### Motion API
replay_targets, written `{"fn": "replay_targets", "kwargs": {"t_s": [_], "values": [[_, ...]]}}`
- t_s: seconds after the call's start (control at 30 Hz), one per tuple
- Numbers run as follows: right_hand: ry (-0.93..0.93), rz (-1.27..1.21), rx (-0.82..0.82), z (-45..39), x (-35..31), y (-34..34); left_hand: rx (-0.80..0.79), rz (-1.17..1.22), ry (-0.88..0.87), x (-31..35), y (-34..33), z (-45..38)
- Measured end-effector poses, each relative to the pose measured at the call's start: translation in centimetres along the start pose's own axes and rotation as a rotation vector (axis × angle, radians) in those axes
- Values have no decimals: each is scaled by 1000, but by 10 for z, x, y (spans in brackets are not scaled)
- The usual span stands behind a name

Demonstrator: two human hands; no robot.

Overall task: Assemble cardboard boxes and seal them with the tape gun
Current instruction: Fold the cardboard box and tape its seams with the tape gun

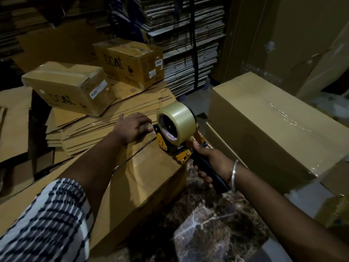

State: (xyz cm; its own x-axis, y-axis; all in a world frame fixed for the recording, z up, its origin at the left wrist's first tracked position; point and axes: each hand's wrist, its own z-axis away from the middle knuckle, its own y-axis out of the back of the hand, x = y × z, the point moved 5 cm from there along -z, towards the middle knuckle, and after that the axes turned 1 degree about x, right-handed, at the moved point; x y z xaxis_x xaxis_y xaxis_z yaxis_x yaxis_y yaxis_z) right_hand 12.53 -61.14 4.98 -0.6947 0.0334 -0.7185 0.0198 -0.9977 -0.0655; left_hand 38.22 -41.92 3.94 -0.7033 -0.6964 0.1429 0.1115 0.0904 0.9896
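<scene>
Setting: dim storeroom, marbled floor (213,233), walls lined with stacked flat cardboard (190,53).
Box in work: brown carton (143,178) under both hands, top flaps closed, seam running toward the far end.
Tape gun (175,137): yellow-and-black dispenser with a clear tape roll (179,120), nose touching the carton's far top edge, just right of the left fingertips.
Right hand (211,163): fingers curled round the gun's black handle, a metal bangle (234,174) on the wrist.
Left hand (132,129): fingers fairly straight, pressing down on the flap at the far end; patterned sleeve (47,220) on the arm.
Beyond the left fingers: pile of flattened cartons (90,127), two sealed boxes marked "boAt" (69,87) on top.
Right of the gun hand: large taped carton (273,125).
</scene>
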Motion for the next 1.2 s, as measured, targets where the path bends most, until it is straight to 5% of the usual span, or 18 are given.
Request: {"fn": "replay_targets", "kwargs": {"t_s": [0.3, 0.43, 0.6, 1.0, 1.2], "values": [[46, -105, 28, 39, 47, 15, -25, -52, 27, 9, 2, 0], [47, -133, 23, 41, 46, 14, 16, -143, -68, 50, 8, 6], [51, -139, 27, 39, 52, 13, -75, 103, -286, 90, -10, 19], [74, -92, -12, 14, 36, 12, -56, -49, -44, 63, -13, 19], [135, -155, -24, 19, 60, 19, -48, -81, -72, 61, -12, 25]]}}
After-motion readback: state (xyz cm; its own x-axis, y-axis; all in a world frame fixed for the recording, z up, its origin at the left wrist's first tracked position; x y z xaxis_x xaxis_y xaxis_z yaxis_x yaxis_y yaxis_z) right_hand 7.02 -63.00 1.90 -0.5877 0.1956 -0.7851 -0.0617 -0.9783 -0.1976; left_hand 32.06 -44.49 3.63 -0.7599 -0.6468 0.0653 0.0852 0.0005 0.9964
